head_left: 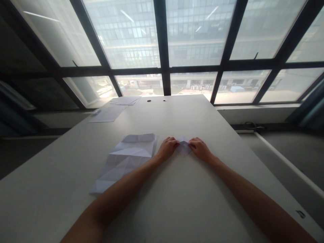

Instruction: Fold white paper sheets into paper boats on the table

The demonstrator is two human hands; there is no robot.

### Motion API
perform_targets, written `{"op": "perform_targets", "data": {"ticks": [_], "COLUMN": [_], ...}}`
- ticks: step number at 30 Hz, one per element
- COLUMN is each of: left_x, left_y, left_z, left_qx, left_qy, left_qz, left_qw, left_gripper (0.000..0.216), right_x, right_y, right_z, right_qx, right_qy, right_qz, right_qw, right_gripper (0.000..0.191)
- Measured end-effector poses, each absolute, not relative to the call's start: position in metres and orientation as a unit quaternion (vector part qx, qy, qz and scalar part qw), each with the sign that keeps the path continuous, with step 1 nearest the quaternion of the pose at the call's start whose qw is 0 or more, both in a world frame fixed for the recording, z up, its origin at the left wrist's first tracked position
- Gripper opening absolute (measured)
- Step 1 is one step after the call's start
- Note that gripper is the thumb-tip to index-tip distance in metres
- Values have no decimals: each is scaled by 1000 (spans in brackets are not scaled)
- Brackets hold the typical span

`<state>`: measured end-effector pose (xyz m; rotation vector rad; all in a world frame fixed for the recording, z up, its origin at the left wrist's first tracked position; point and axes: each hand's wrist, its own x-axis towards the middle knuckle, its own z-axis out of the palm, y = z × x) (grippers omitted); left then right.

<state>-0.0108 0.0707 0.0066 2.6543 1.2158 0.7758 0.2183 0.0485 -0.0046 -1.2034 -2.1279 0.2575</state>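
Note:
A small folded piece of white paper point(184, 148) lies on the white table point(177, 195), between my two hands. My left hand point(168, 147) pinches its left corner, fingers pressed together. On the opposite side, my right hand point(200, 148) has its fingers closed on the right corner. The middle of the folded paper rises slightly, with a crease across it. Left of my left hand rests a larger creased sheet of paper point(131, 152), marked with many fold lines and partly covered by my left forearm.
Several flat sheets of paper point(108, 114) lie at the table's far left. Two round holes point(149, 101) sit near the far edge. A small dark object point(300, 214) is at the near right edge. Beyond stand large framed windows point(165, 50).

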Motion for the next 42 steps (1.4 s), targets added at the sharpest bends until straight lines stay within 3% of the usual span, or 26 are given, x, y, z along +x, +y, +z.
{"op": "perform_targets", "data": {"ticks": [32, 42], "left_x": [-6, -6], "left_y": [72, 69], "left_z": [7, 5], "left_qx": [827, 825], "left_qy": [471, 498], "left_qz": [283, 254], "left_qw": [118, 88], "left_gripper": [24, 41], "right_x": [216, 215], "right_y": [49, 46], "right_z": [-8, -4], "right_qx": [-559, -602], "right_qy": [-751, -746], "right_qz": [105, 54], "right_qw": [335, 280], "right_gripper": [23, 20]}}
